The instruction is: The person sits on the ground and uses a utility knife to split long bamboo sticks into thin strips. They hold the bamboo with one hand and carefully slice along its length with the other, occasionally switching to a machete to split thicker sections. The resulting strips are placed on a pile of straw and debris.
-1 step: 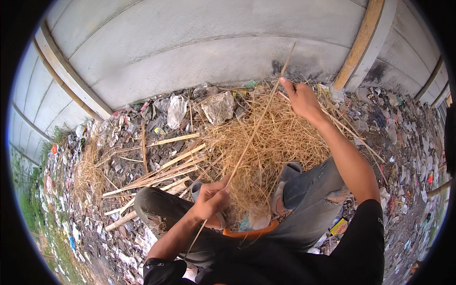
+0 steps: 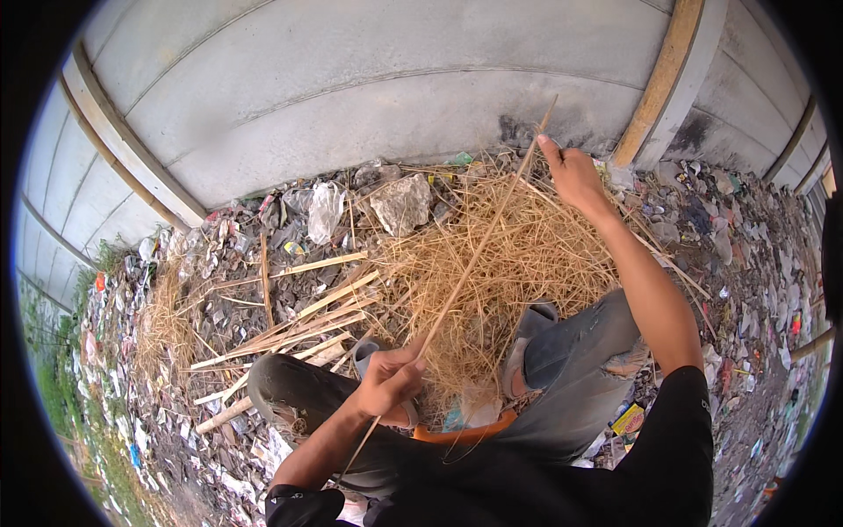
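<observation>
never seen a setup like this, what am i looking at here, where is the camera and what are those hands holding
There is no machine here, just a person's two bare hands. The view comes from the left of two wide fisheye cameras worn on the head, looking down, so straight edges bend and the corners go black.

The left hand grips a long, thin, straw-coloured strip lower down; the right hand holds it near its far end. The strip slants up and to the right.

Beneath it is a heap of curly shavings, with cut strips lying to its left and a pale rock behind. The ground is covered in litter, and a grey wall stands beyond.
</observation>
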{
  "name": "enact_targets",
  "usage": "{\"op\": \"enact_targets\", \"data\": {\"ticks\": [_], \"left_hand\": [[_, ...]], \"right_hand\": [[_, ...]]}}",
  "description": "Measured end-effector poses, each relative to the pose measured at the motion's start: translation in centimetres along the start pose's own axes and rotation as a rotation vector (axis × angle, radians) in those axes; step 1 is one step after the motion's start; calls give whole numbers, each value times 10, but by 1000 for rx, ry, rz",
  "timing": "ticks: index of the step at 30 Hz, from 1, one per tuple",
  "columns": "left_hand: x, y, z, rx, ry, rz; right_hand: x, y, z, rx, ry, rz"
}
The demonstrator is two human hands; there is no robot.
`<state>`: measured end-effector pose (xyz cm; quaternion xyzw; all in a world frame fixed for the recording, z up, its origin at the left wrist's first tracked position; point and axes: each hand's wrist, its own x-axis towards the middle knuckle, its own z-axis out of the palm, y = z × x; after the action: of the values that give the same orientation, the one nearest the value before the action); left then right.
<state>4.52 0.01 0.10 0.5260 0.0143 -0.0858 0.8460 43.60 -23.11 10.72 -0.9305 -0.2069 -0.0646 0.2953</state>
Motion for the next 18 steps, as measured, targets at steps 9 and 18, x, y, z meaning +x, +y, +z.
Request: {"op": "enact_targets", "data": {"ticks": [9, 18], "left_hand": [[-40, -23, -19, -70, -67, -133], [-13, 0, -29, -208, 46, -117]], "right_hand": [[20, 119, -130, -66, 452, 286], [-84, -49, 34, 294, -298, -221]]}}
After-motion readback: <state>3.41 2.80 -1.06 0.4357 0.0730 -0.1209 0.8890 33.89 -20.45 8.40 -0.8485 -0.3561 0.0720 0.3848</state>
